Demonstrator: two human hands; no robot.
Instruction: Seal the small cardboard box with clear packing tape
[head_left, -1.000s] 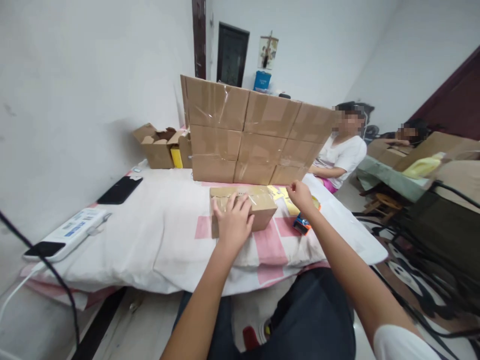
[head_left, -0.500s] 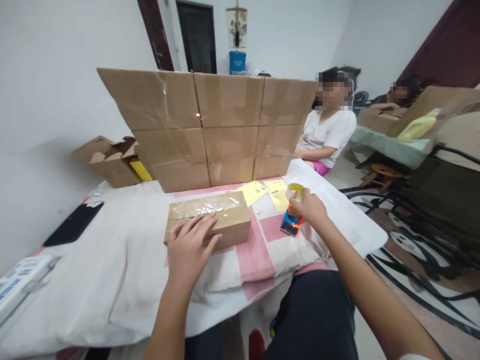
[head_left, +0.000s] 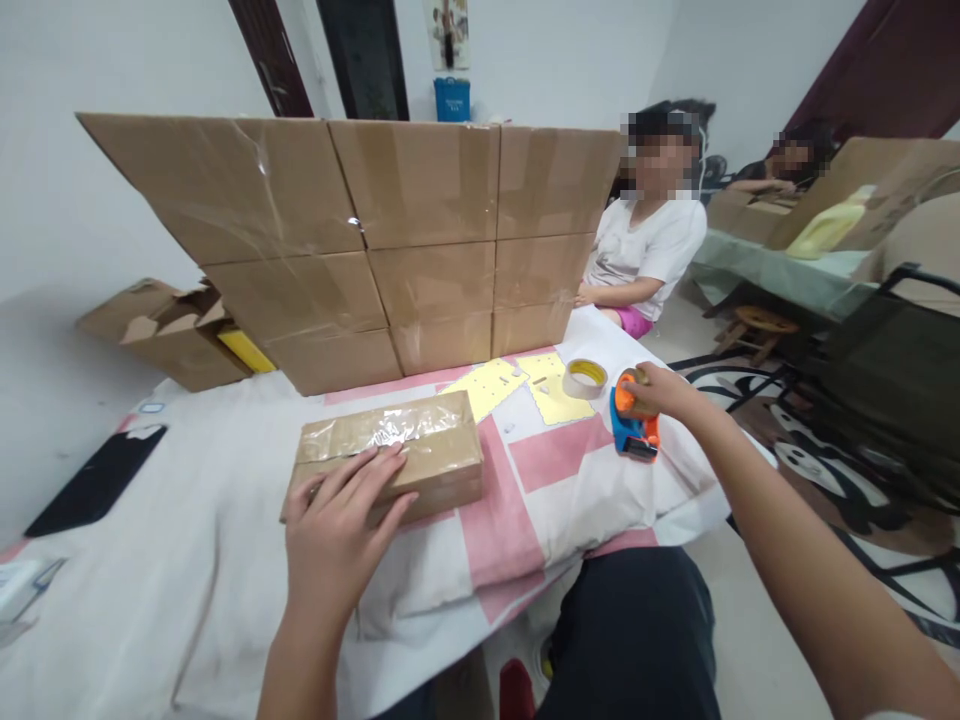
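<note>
One box (head_left: 442,440) on the go in the head view, sitting on the desk (head_left: 150,560) in front of a taped stack (head_left: 431,285). Shiny tape (head_left: 386,424) is already across its top, so I'd call it mostly closed; can't tell about the ends. Left grip (head_left: 345,520) rests spread and loose on it, right grip (head_left: 667,392) is grasping the dispenser (head_left: 622,430) near the desk's right edge. More room left of the box than behind.

On the table (head_left: 127,610), the carton (head_left: 431,440) lies before the stacked boxes (head_left: 427,250), left of the tape dispenser (head_left: 625,434).
</note>
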